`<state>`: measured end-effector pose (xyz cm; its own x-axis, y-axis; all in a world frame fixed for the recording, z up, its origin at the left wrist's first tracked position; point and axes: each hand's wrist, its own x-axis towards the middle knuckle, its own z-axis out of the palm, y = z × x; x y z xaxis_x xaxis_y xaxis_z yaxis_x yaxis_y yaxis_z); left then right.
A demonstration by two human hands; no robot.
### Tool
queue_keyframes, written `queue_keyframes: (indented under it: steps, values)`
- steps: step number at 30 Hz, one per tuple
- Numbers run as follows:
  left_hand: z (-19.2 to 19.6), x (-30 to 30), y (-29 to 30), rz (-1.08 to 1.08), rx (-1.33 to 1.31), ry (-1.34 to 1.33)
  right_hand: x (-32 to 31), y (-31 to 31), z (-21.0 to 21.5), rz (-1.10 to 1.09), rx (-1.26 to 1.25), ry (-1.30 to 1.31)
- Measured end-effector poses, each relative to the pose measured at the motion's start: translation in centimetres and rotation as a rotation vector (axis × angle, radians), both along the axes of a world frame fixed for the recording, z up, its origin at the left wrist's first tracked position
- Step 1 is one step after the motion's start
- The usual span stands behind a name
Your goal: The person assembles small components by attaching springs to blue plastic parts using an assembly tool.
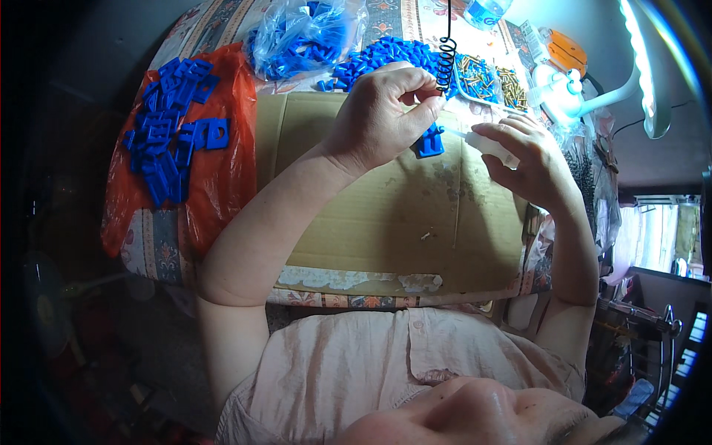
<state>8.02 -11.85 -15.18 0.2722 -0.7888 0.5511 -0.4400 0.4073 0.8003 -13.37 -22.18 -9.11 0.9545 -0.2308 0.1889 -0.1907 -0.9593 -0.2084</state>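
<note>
Wearer's own head is right under the lens, over a flat brown cardboard sheet. Left hand has its grip pinched tight near a coiled black cord, can't tell on what, right by a blue plastic bracket; right hand curls round a translucent white squeeze bottle, nozzle toward the bracket, probably for easy aim.

I am counting hands, two: left hand, right hand. Whitish bottle, one. Blue part between the hands, one. Coiled black cord, one. Cardboard sheet, one. Red plastic bag, one. White lamp, one. Blue brackets are overlapping on the red bag: more than ten, exact figure unclear. Small blue pieces and brass-coloured pieces are exceeding my count.
</note>
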Motion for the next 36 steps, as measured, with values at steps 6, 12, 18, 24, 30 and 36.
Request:
queue_keyframes:
  steps: [6, 12, 18, 24, 30, 36]
  values:
    - [0.16, -0.02, 0.26, -0.006, 0.029, -0.052, -0.03, 0.06, 0.22, 0.007, -0.008, -0.026]
    - [-0.11, -0.12, 0.11, -0.007, 0.013, -0.031, 0.05, 0.08, 0.20, 0.020, -0.030, -0.010]
    - [-0.17, -0.03, 0.06, -0.010, 0.007, -0.038, 0.15, 0.06, 0.45, 0.015, -0.029, -0.008]
    - [-0.25, -0.07, -0.05, -0.022, 0.013, -0.009, 0.07, 0.02, 0.57, 0.019, -0.019, 0.004]
    - [-0.21, -0.03, 0.12, -0.007, 0.012, -0.023, 0.15, 0.00, 0.55, 0.009, -0.013, 0.036]
    - [0.07, -0.05, 0.13, -0.013, 0.036, -0.030, -0.28, 0.01, 0.53, 0.013, -0.019, -0.022]
